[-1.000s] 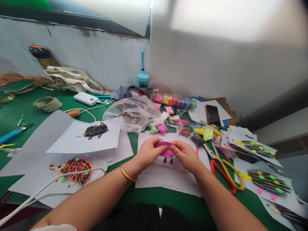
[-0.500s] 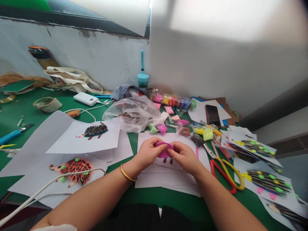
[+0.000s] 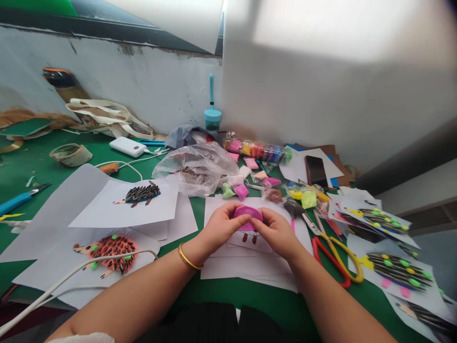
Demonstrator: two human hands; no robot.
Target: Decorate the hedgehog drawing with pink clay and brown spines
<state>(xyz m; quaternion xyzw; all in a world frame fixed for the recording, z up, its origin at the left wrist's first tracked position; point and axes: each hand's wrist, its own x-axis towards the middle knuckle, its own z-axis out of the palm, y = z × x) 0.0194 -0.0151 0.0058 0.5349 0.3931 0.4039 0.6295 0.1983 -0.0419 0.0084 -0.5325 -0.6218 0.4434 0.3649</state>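
Note:
A flat, rounded piece of magenta clay [image 3: 249, 214] is held between my two hands, above a white sheet [image 3: 228, 262]. My left hand [image 3: 224, 226] grips its left side, thumb on the near face. On its right side my right hand [image 3: 272, 228] grips it the same way, and the two thumb tips nearly meet. Below the clay, part of a drawing with two brown legs [image 3: 249, 238] shows on the paper; the rest is hidden by the clay and hands. A magenta strip [image 3: 293, 226] lies just right of my right hand.
Scissors with red and yellow handles [image 3: 335, 257] lie right of the paper. Clay packets [image 3: 241, 192] and a clear plastic bag [image 3: 200, 166] are behind my hands. Hedgehog pictures [image 3: 110, 255] lie at left and right; a white cable [image 3: 71, 276] crosses the left side.
The magenta clay has tilted up, so more of its face shows. My fingers have shifted slightly around its edges, while the things on the table stay where they were.

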